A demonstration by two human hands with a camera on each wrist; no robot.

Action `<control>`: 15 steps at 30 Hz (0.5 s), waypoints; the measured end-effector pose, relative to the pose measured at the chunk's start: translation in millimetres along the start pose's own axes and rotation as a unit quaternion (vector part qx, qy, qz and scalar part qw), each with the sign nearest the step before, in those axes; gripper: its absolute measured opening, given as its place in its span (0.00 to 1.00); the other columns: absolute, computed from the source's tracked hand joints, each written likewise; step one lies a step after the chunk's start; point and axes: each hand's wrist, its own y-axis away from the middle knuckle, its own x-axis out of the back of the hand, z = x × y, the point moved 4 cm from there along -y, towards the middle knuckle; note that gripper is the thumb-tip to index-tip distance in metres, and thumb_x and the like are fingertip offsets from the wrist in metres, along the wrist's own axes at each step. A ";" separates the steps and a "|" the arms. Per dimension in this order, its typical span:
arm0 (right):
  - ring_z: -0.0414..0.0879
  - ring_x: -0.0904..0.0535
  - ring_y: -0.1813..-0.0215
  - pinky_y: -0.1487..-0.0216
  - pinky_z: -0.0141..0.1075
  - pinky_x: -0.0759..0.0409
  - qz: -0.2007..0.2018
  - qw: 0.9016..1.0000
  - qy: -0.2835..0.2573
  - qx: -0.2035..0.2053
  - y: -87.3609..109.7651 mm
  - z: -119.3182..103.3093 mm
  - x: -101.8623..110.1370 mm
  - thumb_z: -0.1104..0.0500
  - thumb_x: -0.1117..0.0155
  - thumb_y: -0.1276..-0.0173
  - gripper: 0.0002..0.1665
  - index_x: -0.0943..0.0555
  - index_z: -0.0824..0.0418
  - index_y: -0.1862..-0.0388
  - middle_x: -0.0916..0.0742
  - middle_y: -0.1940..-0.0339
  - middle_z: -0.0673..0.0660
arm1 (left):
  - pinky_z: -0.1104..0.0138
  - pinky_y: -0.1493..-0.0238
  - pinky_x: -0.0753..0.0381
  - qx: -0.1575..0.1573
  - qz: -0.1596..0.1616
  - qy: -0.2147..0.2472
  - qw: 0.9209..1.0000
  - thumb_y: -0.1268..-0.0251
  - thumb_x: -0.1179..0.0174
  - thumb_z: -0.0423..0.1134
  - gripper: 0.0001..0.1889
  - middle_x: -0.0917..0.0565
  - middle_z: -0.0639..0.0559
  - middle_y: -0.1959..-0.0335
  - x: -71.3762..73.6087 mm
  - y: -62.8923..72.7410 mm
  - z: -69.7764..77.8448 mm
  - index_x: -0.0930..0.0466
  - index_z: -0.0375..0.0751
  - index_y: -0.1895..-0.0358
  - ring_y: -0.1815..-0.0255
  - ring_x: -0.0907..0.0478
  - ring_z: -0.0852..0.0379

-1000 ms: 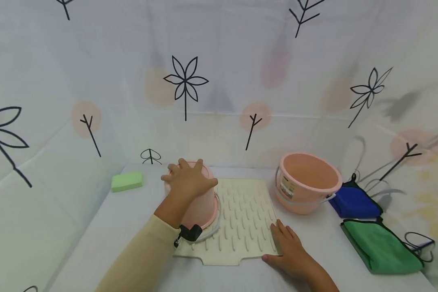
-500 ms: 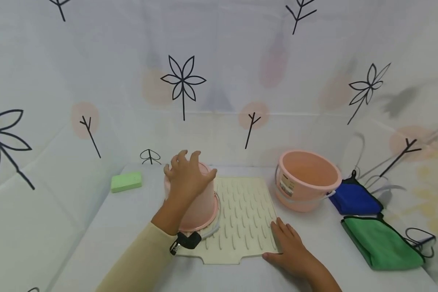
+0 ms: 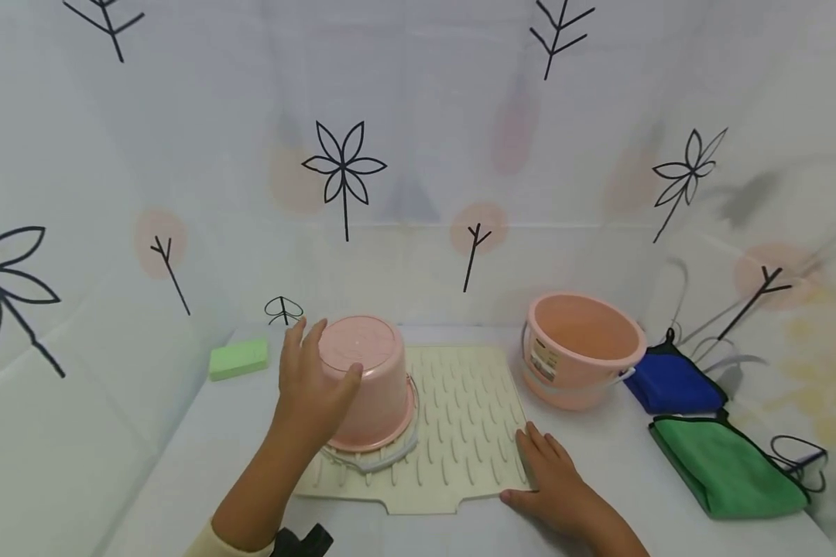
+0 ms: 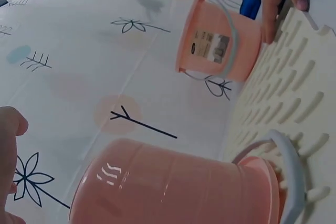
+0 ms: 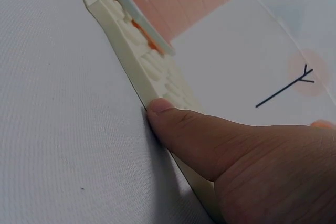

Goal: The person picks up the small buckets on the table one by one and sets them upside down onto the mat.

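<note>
A pink bucket (image 3: pixel 372 394) stands upside down on the left part of a cream ridged drying board (image 3: pixel 467 418). Its grey handle (image 3: pixel 383 462) lies round the rim on the board. My left hand (image 3: pixel 315 391) is at the bucket's left side, fingers spread and pointing up. In the left wrist view that hand's visible fingers (image 4: pixel 9 124) stand apart from the bucket (image 4: pixel 173 187). With extended fingers, my right hand (image 3: pixel 553 483) rests at the board's right front corner. The right wrist view shows its thumb (image 5: pixel 184 135) against the board's edge (image 5: pixel 126 61).
Behind the right hand stands a second pink bucket (image 3: pixel 578 363), upright, with a label and handle. A folded blue cloth (image 3: pixel 676 384) and a green cloth (image 3: pixel 731 468) lie at the right. A green sponge (image 3: pixel 238 360) sits at the back left. Patterned white sheeting (image 3: pixel 418 271) closes the back.
My left hand has lifted off the upturned bucket's base and moved left and toward me, uncovering the base. The right hand stays at the board's corner.
</note>
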 end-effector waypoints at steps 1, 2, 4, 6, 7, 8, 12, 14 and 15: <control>0.78 0.59 0.17 0.25 0.76 0.52 -0.001 1.000 -0.001 0.000 0.2 0.0 0.4 0.28 0.24 0.45 0.72 0.44 0.65 0.15 0.49 0.13 0.70 | 0.25 0.26 0.47 0.006 -0.007 -0.009 1.000 0.30 0.37 0.56 0.45 0.57 0.45 0.13 2.0 3.2 -4.8 0.48 0.49 0.16 0.12 0.63 0.38; 0.78 0.59 0.17 0.25 0.76 0.52 -0.001 1.000 -0.001 0.000 0.4 -0.1 0.7 0.27 0.24 0.45 0.72 0.44 0.65 0.15 0.49 0.13 0.70 | 0.25 0.26 0.50 0.011 -0.014 -0.015 1.000 0.31 0.37 0.58 0.47 0.57 0.44 0.12 3.9 6.3 -9.5 0.50 0.49 0.15 0.12 0.65 0.37; 0.78 0.59 0.17 0.25 0.76 0.52 -0.002 1.000 -0.003 0.000 0.8 -0.4 1.3 0.28 0.24 0.45 0.72 0.44 0.65 0.15 0.49 0.13 0.70 | 0.24 0.25 0.56 0.015 -0.027 -0.023 0.999 0.31 0.37 0.61 0.50 0.57 0.42 0.12 6.6 11.8 -19.8 0.53 0.49 0.14 0.12 0.68 0.36; 0.78 0.60 0.17 0.25 0.76 0.52 -0.001 1.000 -0.003 -0.001 1.3 -0.7 1.7 0.28 0.24 0.45 0.72 0.45 0.65 0.15 0.49 0.13 0.70 | 0.25 0.24 0.59 0.014 -0.034 -0.029 0.999 0.32 0.37 0.65 0.53 0.56 0.39 0.13 8.4 16.4 -30.8 0.55 0.47 0.14 0.13 0.68 0.33; 0.78 0.60 0.16 0.25 0.76 0.53 0.000 1.000 -0.003 -0.002 1.2 -0.5 1.6 0.28 0.24 0.45 0.72 0.45 0.65 0.15 0.49 0.13 0.70 | 0.26 0.24 0.60 0.016 -0.037 -0.032 0.999 0.33 0.36 0.66 0.54 0.55 0.38 0.13 8.8 17.9 -36.7 0.55 0.46 0.14 0.13 0.67 0.32; 0.78 0.60 0.16 0.25 0.76 0.52 0.001 1.000 -0.002 -0.002 1.0 -0.1 1.4 0.28 0.24 0.45 0.72 0.45 0.65 0.15 0.49 0.13 0.69 | 0.26 0.23 0.61 0.020 -0.040 -0.034 0.998 0.34 0.36 0.68 0.55 0.54 0.37 0.14 9.3 19.6 -42.8 0.54 0.45 0.14 0.13 0.66 0.31; 0.77 0.60 0.16 0.24 0.75 0.53 0.001 1.000 0.000 -0.002 -0.8 2.5 -0.6 0.27 0.24 0.45 0.73 0.45 0.65 0.15 0.49 0.13 0.69 | 0.25 0.24 0.58 0.049 -0.062 -0.038 0.996 0.35 0.34 0.68 0.56 0.55 0.35 0.14 9.9 26.9 -68.0 0.53 0.42 0.15 0.14 0.64 0.28; 0.77 0.60 0.16 0.24 0.75 0.53 0.002 1.000 0.000 -0.002 -1.7 3.5 -1.3 0.27 0.24 0.46 0.73 0.44 0.65 0.15 0.49 0.13 0.69 | 0.23 0.26 0.57 0.058 -0.080 -0.049 0.994 0.35 0.34 0.67 0.57 0.55 0.33 0.14 8.2 30.7 -80.1 0.53 0.41 0.15 0.15 0.64 0.25; 0.77 0.60 0.16 0.24 0.75 0.53 0.002 1.000 0.000 0.000 -2.0 3.9 -1.6 0.27 0.24 0.46 0.73 0.44 0.65 0.15 0.49 0.13 0.69 | 0.23 0.27 0.57 0.062 -0.095 -0.058 0.992 0.36 0.33 0.67 0.57 0.55 0.32 0.14 6.6 32.6 -85.7 0.53 0.40 0.15 0.15 0.64 0.24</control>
